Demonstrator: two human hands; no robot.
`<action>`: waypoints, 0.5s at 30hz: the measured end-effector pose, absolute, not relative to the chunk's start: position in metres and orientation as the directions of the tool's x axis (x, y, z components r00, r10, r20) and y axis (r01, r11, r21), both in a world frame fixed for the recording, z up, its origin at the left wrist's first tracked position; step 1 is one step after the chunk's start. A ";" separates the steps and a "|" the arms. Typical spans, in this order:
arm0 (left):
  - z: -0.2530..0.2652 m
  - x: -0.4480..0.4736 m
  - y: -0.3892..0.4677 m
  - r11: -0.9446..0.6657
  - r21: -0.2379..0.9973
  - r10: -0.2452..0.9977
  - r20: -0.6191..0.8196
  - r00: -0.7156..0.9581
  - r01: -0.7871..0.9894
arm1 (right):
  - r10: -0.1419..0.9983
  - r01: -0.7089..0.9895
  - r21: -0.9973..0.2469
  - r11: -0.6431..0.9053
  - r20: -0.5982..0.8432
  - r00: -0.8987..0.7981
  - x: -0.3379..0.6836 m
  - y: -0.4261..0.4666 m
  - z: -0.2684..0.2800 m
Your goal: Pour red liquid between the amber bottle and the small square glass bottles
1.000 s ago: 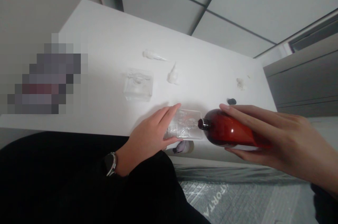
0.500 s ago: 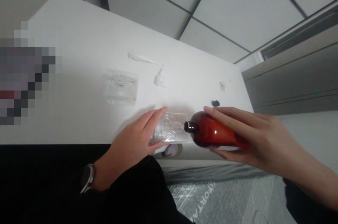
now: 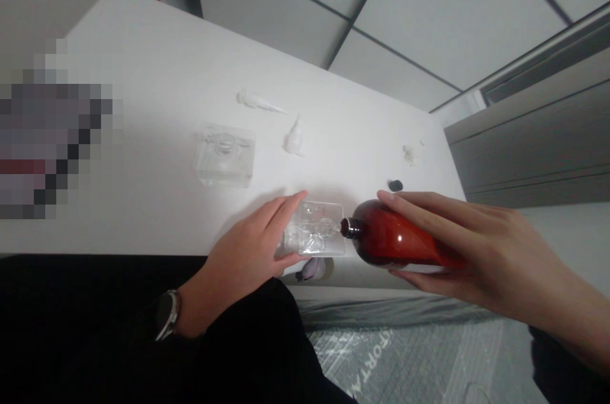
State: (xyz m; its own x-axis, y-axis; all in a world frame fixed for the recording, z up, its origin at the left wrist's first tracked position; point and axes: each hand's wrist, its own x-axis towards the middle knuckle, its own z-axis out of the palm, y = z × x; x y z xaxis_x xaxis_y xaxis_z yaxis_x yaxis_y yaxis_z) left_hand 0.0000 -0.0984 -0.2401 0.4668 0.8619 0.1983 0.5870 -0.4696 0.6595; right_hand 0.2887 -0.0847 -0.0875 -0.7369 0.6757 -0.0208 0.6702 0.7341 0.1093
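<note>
Two hands work at the table edge: our right hand grips the red bottle, lying sideways, neck pointing left. Our left hand clasps the clear bottle, just beside that neck.

Pixelated patch on table's left

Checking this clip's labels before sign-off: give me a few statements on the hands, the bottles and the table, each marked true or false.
1. The right hand holds a red bottle tipped on its side. True.
2. The red bottle's neck points at a clear container steadied by the left hand. True.
3. The left wrist is bare. False: it wears a watch.
4. The second clear container is stacked on the first. False: it sits apart on the white table.
</note>
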 end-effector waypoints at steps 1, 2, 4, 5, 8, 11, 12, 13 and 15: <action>-0.240 0.000 -0.098 -0.467 0.662 0.863 0.197 0.465 0.586 | 0.677 0.671 0.111 0.733 -0.022 -0.736 0.289 -0.085 -0.087; -0.240 0.000 -0.098 -0.465 0.666 0.863 0.196 0.465 0.583 | 0.677 0.671 0.112 0.733 -0.024 -0.736 0.289 -0.085 -0.087; -0.240 0.000 -0.098 -0.461 0.675 0.864 0.192 0.466 0.576 | 0.675 0.669 0.111 0.735 -0.029 -0.737 0.289 -0.085 -0.086; -0.240 -0.001 -0.098 -0.460 0.679 0.863 0.191 0.468 0.572 | 0.675 0.668 0.111 0.736 -0.031 -0.737 0.289 -0.085 -0.085; -0.240 -0.001 -0.099 -0.450 0.687 0.867 0.181 0.465 0.571 | 0.675 0.669 0.109 0.735 -0.030 -0.737 0.289 -0.085 -0.084; -0.241 -0.001 -0.099 -0.430 0.695 0.874 0.159 0.460 0.576 | 0.674 0.667 0.117 0.736 -0.032 -0.738 0.289 -0.085 -0.084; -0.241 -0.001 -0.099 -0.427 0.696 0.874 0.156 0.460 0.577 | 0.674 0.667 0.122 0.735 -0.030 -0.738 0.289 -0.085 -0.084; -0.241 -0.001 -0.099 -0.429 0.697 0.873 0.159 0.460 0.574 | 0.675 0.667 0.126 0.734 -0.029 -0.738 0.289 -0.085 -0.084; -0.241 -0.001 -0.099 -0.438 0.695 0.870 0.170 0.462 0.570 | 0.674 0.666 0.131 0.735 -0.025 -0.738 0.290 -0.084 -0.084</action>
